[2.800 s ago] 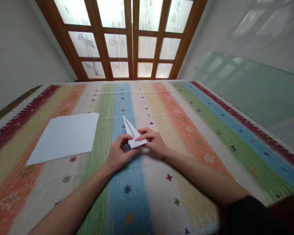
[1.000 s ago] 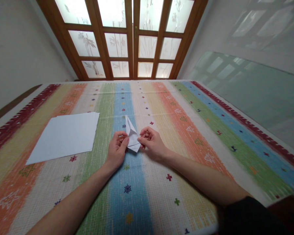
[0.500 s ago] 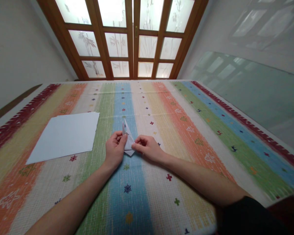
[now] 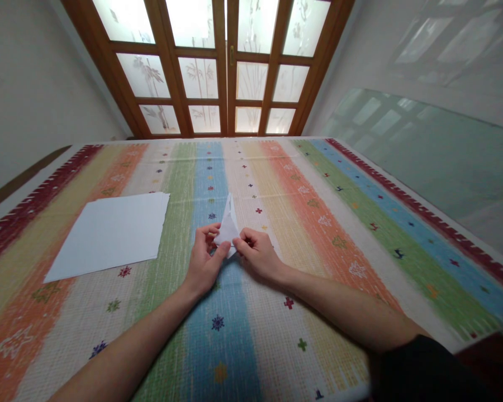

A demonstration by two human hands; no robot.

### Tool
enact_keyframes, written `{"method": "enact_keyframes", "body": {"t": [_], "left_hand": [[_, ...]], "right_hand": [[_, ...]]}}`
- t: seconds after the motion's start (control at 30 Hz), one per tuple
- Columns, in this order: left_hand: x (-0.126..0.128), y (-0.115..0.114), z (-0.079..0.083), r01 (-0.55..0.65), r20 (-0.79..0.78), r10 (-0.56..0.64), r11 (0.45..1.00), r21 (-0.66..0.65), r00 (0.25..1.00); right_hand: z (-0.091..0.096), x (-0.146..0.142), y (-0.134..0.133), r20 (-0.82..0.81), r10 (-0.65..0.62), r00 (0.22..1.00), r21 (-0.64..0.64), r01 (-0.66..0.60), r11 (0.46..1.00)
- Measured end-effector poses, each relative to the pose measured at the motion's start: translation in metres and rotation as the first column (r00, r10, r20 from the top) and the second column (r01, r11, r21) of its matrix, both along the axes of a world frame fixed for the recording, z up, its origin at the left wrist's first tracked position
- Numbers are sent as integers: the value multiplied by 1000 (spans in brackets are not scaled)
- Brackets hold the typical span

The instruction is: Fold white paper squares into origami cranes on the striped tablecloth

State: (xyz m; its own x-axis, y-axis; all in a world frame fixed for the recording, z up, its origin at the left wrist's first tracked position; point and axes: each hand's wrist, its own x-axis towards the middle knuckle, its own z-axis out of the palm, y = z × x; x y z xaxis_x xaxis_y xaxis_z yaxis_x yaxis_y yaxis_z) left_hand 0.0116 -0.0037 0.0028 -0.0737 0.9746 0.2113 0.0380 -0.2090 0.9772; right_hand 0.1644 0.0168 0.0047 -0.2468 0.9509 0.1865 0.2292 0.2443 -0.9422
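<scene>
Folded paper (image 4: 228, 228) sits between the left hand (image 4: 204, 260) and right hand (image 4: 259, 254), over the striped surface (image 4: 272, 340), both hands pinching its broad near end; its long axis points away from the person, narrow tip foremost; neither hand looks clearly nearer.

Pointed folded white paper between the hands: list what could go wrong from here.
The pointed folded white paper could gain a stray crease where the left hand and right hand pinch it. Its slim tip, held by neither hand, might bend. The left forearm might nudge the flat white paper sheets on that side.
</scene>
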Motion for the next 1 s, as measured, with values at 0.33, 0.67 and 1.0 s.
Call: {"method": "enact_keyframes", "body": {"t": [0.33, 0.67, 1.0], "left_hand": [[-3, 4, 1, 118, -99, -119, 993, -17, 988], [-5, 7, 3, 91, 15, -90, 995, -30, 996], [-8, 8, 0, 52, -14, -52, 999, -15, 999]], "right_hand": [[-2, 2, 7, -269, 166, 949, 2, -172, 985], [-6, 4, 13, -366, 177, 914, -28, -201, 979], [-5, 4, 14, -387, 136, 912, -34, -161, 986]]}}
